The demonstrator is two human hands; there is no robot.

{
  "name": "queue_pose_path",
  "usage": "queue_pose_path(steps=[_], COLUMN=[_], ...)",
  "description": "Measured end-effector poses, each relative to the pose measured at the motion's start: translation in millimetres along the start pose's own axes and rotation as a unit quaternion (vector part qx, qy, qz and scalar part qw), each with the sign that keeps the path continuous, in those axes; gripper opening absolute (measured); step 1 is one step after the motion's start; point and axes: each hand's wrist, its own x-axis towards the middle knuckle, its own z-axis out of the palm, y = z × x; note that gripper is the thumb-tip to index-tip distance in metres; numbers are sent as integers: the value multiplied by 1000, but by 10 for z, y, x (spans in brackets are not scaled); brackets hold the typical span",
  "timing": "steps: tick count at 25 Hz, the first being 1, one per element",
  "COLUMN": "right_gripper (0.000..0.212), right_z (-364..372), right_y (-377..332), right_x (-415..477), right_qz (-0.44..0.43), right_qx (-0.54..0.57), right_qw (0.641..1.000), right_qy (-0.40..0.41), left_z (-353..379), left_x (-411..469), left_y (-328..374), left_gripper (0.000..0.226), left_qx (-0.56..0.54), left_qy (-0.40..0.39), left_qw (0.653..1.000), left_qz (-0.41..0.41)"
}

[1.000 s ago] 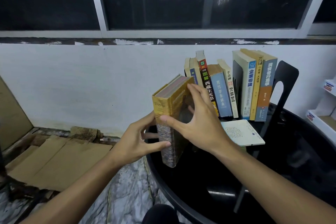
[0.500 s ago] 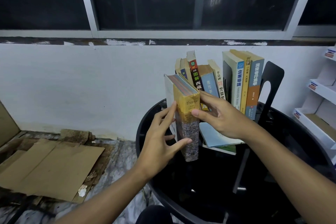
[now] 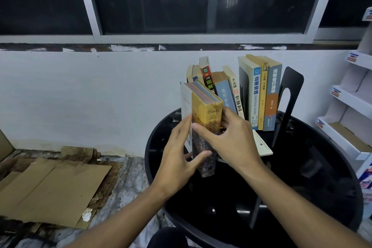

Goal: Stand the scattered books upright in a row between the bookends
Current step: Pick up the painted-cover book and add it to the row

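A thick yellow-spined book (image 3: 207, 119) stands upright near the left rim of the round black table (image 3: 302, 187). My left hand (image 3: 179, 157) grips its left cover and spine. My right hand (image 3: 231, 139) holds its right side, thumb across the spine. Behind it several books (image 3: 223, 94) lean against a black bookend (image 3: 243, 90). Three books (image 3: 261, 92) stand upright between that bookend and a second black bookend (image 3: 289, 98). A white book (image 3: 261, 145) lies flat on the table behind my right hand.
The table stands against a white wall under a dark window. Flattened cardboard (image 3: 52, 185) lies on the marble floor at the left. A white display shelf (image 3: 352, 106) stands at the right, close to the table.
The yellow-spined book went from tilted to upright and shifted right toward the leaning books. Both hands stayed on it. The camera view swung left.
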Motion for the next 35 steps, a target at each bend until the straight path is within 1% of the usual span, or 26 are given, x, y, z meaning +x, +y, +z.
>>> queue_pose_path(steps=[2, 5, 11, 16, 20, 23, 26, 29, 33, 35], right_gripper=[31, 21, 18, 17, 11, 9, 16, 18, 10, 10], right_z=[61, 99, 100, -23, -289, -579, -927, -1277, -1631, -1755], right_y=[-29, -69, -50, -48, -94, -152, -162, -129, -27, 57], right_x=[0, 7, 13, 18, 19, 37, 76, 109, 132, 144], right_qz=[-10, -17, -21, -12, -3, -8, -5, -1, 8, 14], right_qx=[-34, -69, -52, -44, -19, -28, -66, -105, -144, -154], right_qw=[999, 995, 996, 996, 995, 992, 987, 980, 971, 968], right_qy=[37, 63, 73, 82, 95, 120, 147, 168, 190, 199], left_z=[19, 22, 10, -49, -47, -2, 124, 317, 610, 776], left_x=[-8, -8, -1, 37, 146, 307, 546, 860, 1296, 1514], left_y=[0, -9, -2, 46, 132, 201, 277, 340, 473, 577], left_gripper=[93, 90, 89, 90, 78, 71, 67, 66, 66, 68], left_qx=[-9, -10, -21, 27, 39, 48, 62, 89, 129, 163], left_qy=[-1, -1, -9, -35, -33, -30, -25, -20, -43, -59], left_qw=[1000, 1000, 1000, 999, 997, 996, 994, 990, 980, 971], left_qz=[3, 8, 6, 23, 54, 69, 85, 104, 147, 168])
